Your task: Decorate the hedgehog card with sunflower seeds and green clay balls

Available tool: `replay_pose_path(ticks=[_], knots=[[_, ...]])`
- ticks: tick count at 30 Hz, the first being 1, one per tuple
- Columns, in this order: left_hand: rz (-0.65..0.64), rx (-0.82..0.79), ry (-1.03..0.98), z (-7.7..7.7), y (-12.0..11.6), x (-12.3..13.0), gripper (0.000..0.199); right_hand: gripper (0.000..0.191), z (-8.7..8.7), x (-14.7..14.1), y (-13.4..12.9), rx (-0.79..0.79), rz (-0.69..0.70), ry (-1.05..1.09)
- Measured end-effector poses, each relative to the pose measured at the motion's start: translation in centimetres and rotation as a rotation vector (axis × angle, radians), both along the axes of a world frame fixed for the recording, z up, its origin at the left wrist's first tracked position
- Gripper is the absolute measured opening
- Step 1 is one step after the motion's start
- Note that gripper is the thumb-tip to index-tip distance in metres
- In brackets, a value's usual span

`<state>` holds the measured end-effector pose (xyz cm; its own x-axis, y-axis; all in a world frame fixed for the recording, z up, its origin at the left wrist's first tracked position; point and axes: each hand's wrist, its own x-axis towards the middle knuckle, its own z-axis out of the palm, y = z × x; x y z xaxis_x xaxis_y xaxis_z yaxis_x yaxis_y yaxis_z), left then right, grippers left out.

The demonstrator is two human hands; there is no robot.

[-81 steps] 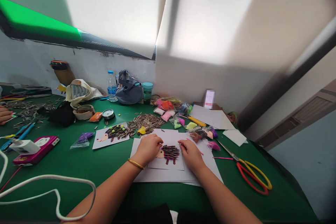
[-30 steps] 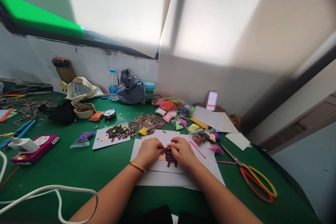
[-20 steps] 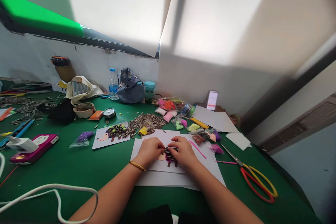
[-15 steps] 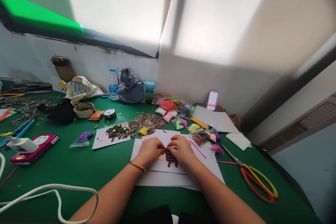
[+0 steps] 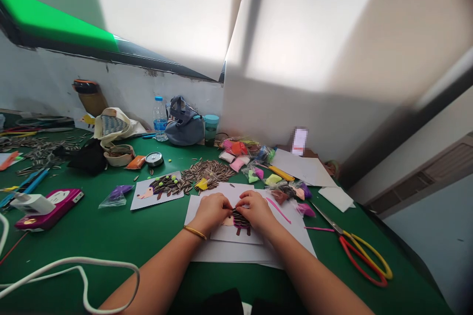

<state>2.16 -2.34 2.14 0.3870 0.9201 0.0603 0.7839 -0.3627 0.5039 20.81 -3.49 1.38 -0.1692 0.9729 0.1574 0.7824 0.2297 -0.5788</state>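
Observation:
My left hand [image 5: 213,211] and my right hand [image 5: 254,210] meet over a small white card [image 5: 236,239] bearing a hedgehog figure [image 5: 242,221]. The figure has a pale face, brown legs and a dark back laid with striped sunflower seeds, edged in purple. Fingertips of both hands are pinched close together at the top of its back; whatever lies between them is too small and covered to make out. Under the card are larger white sheets [image 5: 295,241]. A pink clay strip [image 5: 279,210] lies on them, right of my right hand.
Beyond the sheets is a heap of sunflower seeds [image 5: 214,171]. A second hedgehog card [image 5: 148,199] lies to the left. Bags of coloured clay [image 5: 236,152] sit at the back. Scissors [image 5: 354,246] lie at right; a white cable [image 5: 84,262] loops at front left.
Almost nothing differs. Both hands stay at the top of the hedgehog's back, with only a very slight shift of the fingers.

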Motion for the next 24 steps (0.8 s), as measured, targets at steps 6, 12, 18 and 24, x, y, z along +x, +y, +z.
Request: replay_pose_path(ticks=[6, 12, 18, 24], knots=[[0.009, -0.007, 0.004, 0.05, 0.05, 0.11, 0.01, 0.015, -0.14, 0.02, -0.04, 0.002, 0.004, 0.002], [0.011, -0.017, 0.016, -0.08, 0.16, 0.07, 0.009, 0.015, -0.07, 0.01, 0.05, -0.016, 0.008, -0.014], [0.013, -0.02, 0.009, -0.18, 0.12, 0.02, 0.009, 0.014, 0.06, 0.02, 0.0, -0.035, 0.005, -0.012], [0.023, -0.028, -0.01, -0.46, 0.07, -0.05, 0.013, 0.014, 0.0, 0.29, -0.05, -0.031, 0.021, 0.035]])
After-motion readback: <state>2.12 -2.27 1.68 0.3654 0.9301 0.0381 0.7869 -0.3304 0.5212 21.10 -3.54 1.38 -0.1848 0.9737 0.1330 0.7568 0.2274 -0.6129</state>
